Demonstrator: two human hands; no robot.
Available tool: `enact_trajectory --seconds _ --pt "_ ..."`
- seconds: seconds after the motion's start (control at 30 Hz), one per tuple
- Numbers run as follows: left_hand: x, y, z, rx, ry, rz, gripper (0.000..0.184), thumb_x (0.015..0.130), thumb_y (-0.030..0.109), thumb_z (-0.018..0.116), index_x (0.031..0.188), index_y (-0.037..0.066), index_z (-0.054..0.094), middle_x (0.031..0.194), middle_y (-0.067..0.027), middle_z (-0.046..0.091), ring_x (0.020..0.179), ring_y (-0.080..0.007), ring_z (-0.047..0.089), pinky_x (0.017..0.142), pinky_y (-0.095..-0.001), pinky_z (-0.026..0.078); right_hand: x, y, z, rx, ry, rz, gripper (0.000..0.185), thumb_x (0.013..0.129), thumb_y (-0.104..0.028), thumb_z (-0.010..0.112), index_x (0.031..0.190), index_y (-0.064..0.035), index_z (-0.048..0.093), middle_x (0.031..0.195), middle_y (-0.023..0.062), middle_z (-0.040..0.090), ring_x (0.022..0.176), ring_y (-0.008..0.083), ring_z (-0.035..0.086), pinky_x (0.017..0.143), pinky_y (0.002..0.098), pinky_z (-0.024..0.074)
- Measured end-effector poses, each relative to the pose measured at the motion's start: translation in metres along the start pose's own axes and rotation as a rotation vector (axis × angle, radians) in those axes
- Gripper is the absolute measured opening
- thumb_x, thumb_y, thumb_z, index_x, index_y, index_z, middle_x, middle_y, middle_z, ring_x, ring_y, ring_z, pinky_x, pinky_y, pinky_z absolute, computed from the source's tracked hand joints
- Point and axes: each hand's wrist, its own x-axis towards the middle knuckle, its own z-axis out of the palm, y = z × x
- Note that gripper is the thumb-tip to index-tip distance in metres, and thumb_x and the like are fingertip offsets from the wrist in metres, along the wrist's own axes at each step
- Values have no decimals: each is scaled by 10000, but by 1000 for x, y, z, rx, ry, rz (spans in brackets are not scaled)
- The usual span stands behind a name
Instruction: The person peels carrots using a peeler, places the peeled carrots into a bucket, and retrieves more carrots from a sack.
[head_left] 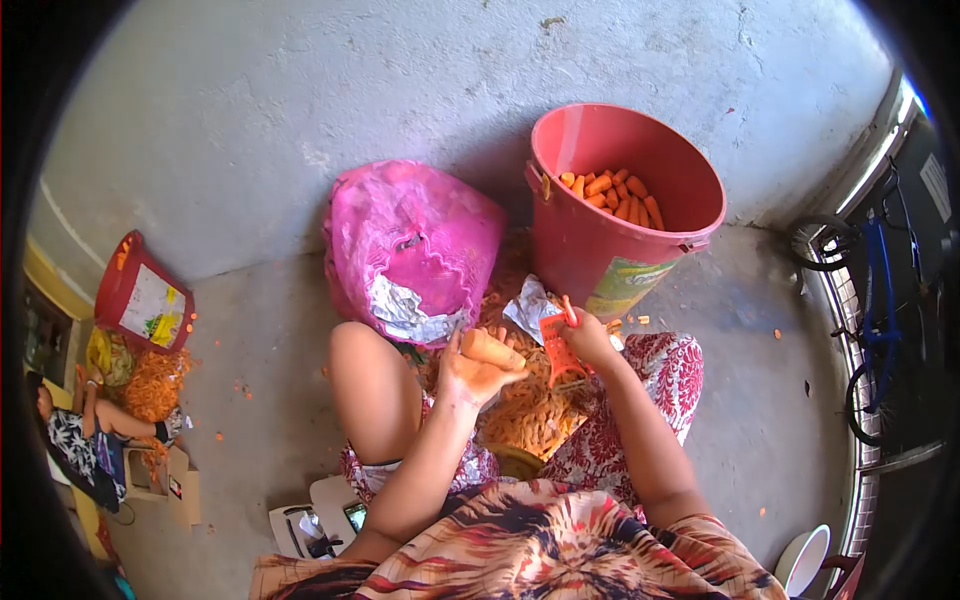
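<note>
My left hand (pixel 474 376) is turned palm up, its fingers curled round a thick, pale orange carrot (pixel 491 350). In my right hand (pixel 590 342) is an orange-red plastic peeler (pixel 563 350) with a broad flat body, held by its handle. A small gap separates the peeler from the carrot. Below both hands, a heap of orange carrot peelings (pixel 535 420) lies between my legs. Behind the left hand stands a pink plastic sack (pixel 415 215), its mouth gathered around some whitish material; its contents are hidden.
A large red bucket (pixel 570 240) with peeled carrots (pixel 615 198) inside stands by the wall. At left, another person (pixel 100 430) sits near a second red bucket (pixel 125 290) and more peelings (pixel 155 385). A cardboard box (pixel 325 515) lies beside me. A blue bicycle (pixel 880 300) is at right.
</note>
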Motion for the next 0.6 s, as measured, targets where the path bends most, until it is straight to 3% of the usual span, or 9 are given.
enact_trajectory --seconds 0.1,0.13,0.23,0.27,0.37,0.4,0.5,0.53,0.6 --pt "10 -10 -10 -37 -125 25 211 744 268 477 790 74 545 1048 -142 497 1076 -299 393 932 -572 216 -4 9 19 104 289 150 213 760 -144 527 909 8 528 705 126 568 641 174 541 583 313 423" --pt "11 -13 -12 6 -131 43 204 724 228 475 813 53 532 1044 -148 501 1071 -305 403 940 -538 238 -12 1 24 63 412 69 185 769 -139 525 880 10 524 677 112 555 599 169 518 561 313 416" --pt "11 -20 -10 199 -55 101 235 689 166 470 866 15 504 1040 -158 510 1057 -319 425 952 -469 279 0 21 32 354 584 -55 148 781 -122 512 850 9 518 652 80 537 557 153 487 546 305 416" --pt "12 -21 -16 131 -15 80 262 671 136 462 892 -3 483 1038 -166 518 1032 -305 458 928 -412 331 3 24 28 275 633 -81 122 798 -117 496 813 4 502 619 49 504 533 141 465 531 295 411" --pt "13 -29 -29 83 59 49 267 660 128 458 895 3 489 1029 -167 522 1007 -272 482 891 -403 371 -17 -12 18 523 564 -46 155 838 -175 484 859 -23 509 657 -21 482 574 58 424 516 232 377" --pt "11 -34 -27 135 93 54 253 718 172 484 915 15 495 992 -135 539 953 -224 514 837 -388 416 -15 -9 21 527 577 -63 167 846 -194 479 836 -29 500 649 -21 478 566 54 422 509 227 376" --pt "8 -49 -20 291 117 10 262 781 247 504 930 31 498 936 -89 556 883 -182 537 771 -358 452 -8 7 34 402 597 -136 164 849 -194 474 830 -33 499 649 -17 481 564 54 422 506 225 379" --pt "16 -54 -33 318 139 15 266 809 311 506 941 80 504 879 -41 566 788 -143 558 684 -310 476 -7 9 41 379 613 -106 152 851 -186 469 826 -38 498 648 -11 480 562 54 419 500 223 374" --pt "13 -56 -35 292 150 -73 263 811 270 500 976 66 508 914 -65 569 844 -168 554 721 -300 467 -10 4 46 244 633 -201 122 840 -142 474 818 -22 485 649 8 493 567 89 435 521 256 386"
